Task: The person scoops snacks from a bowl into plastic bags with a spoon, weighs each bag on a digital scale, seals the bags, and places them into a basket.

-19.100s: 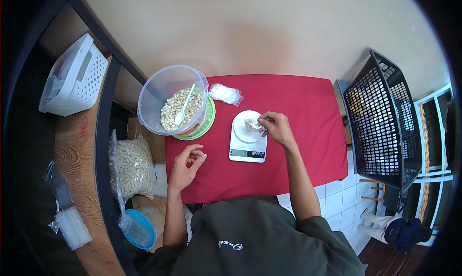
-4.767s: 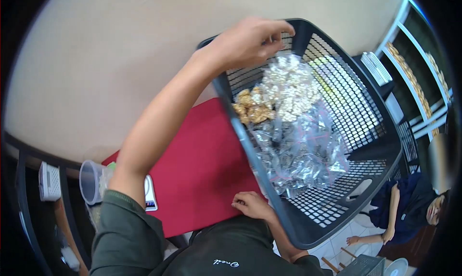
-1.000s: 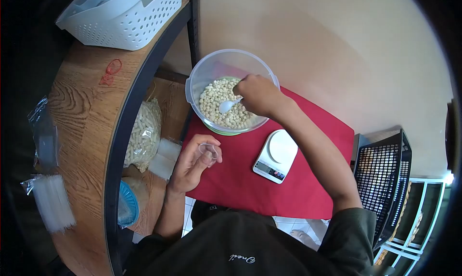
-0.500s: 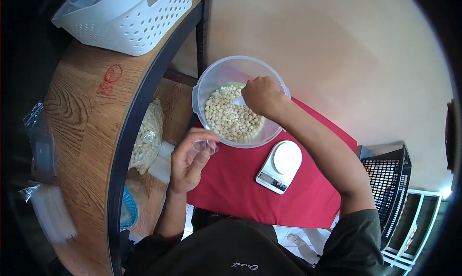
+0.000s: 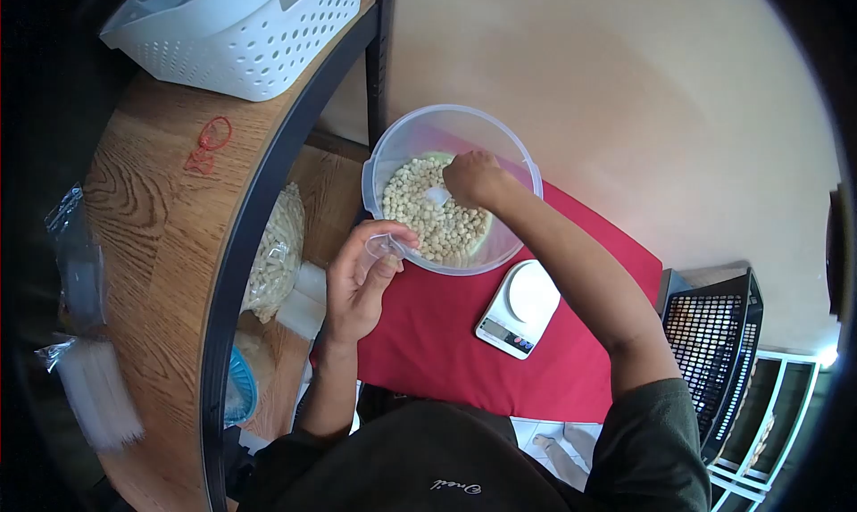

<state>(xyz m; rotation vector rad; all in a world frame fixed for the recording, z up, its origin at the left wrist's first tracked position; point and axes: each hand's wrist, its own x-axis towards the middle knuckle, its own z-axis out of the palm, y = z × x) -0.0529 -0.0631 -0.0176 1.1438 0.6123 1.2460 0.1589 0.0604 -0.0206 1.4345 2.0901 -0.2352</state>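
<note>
A clear round tub point(image 5: 379, 146) holds many small pale round snack pieces point(image 5: 415, 191). Inside it, my right hand point(image 5: 473, 178) is closed on a white spoon point(image 5: 437, 195), whose bowl rests among the pieces; the handle is hidden by my fingers. My left hand point(image 5: 361, 275) pinches a small clear plastic bag point(image 5: 384, 247), its mouth held open beside the tub's near left rim. A white digital scale point(image 5: 522, 308) with a round plate lies on the red cloth, to the right of the tub.
A white perforated basket point(image 5: 254, 48) stands on the wooden shelf point(image 5: 170, 235) at left, with clear plastic bags point(image 5: 94, 391). Below are a large bag of pale snacks point(image 5: 277, 258) and a blue basket point(image 5: 239, 387). A black crate point(image 5: 710, 338) stands at right; someone's legs point(image 5: 564, 449) show below the table.
Since half a second ago, my left hand has moved slightly up towards the tub, bag still pinched. The spoon bowl has shifted a little down and left. Much earlier, both hands were away from the tub.
</note>
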